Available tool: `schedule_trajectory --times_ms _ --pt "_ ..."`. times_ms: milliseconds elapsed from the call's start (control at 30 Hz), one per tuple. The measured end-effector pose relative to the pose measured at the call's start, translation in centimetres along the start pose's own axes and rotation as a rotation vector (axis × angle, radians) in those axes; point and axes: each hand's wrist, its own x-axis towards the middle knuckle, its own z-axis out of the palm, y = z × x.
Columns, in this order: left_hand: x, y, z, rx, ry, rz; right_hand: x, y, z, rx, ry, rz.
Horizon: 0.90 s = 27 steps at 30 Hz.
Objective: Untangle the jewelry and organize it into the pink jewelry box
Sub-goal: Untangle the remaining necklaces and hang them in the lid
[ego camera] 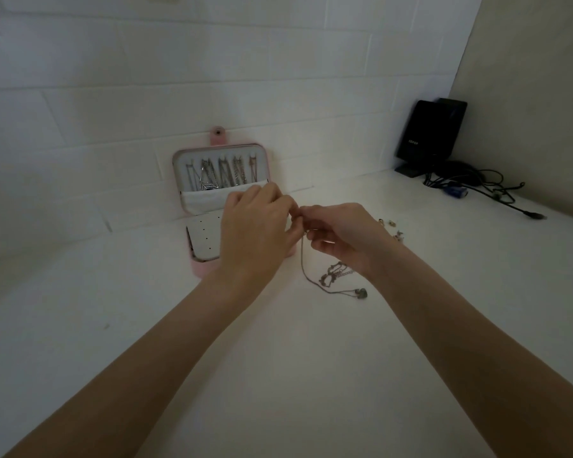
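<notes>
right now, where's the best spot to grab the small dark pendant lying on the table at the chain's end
Pinch the chain just left of the pendant, coming from above: both lie flat on the table, and the nearer side is open, while the tangled links crowd the far side.

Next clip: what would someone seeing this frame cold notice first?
Two bare hands meet mid-frame, the left hand and right hand both pinching a thin chain that trails down to a tangle on the white table. Just behind them the pink jewelry box stands open against the wall, necklaces already hung in its lid. A black device with cables sits in the far right corner.
</notes>
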Motion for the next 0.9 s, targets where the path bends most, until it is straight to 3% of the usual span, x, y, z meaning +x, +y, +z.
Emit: schedule_trajectory --times_ms 133,233,400,600,767,900 --pt "0.1 0.1 0.4 0.172 -0.022 0.053 -0.3 -0.1 0.3 -0.029 -0.002 -0.012" --pt "0.3 0.2 0.4 0.125 -0.047 0.045 -0.5 -0.3 0.1 -0.102 -0.017 -0.013" --pt "0.3 0.0 0.0 -0.136 -0.087 -0.005 -0.5 -0.6 -0.6 -0.162 -0.086 0.014" --pt "0.5 -0.7 -1.0 -0.725 -0.198 -0.274 -0.4 -0.8 -2.0 -0.083 -0.087 0.014" --pt "0.8 -0.9 -1.2 -1.006 -0.348 -0.552 -0.5 -1.1 -2.1 -0.055 -0.151 -0.199" --pt "1.2 -0.8 -1.0 -1.05 -0.489 -0.605 -0.4 -1.3 -1.6 -0.232 -0.171 -0.352"
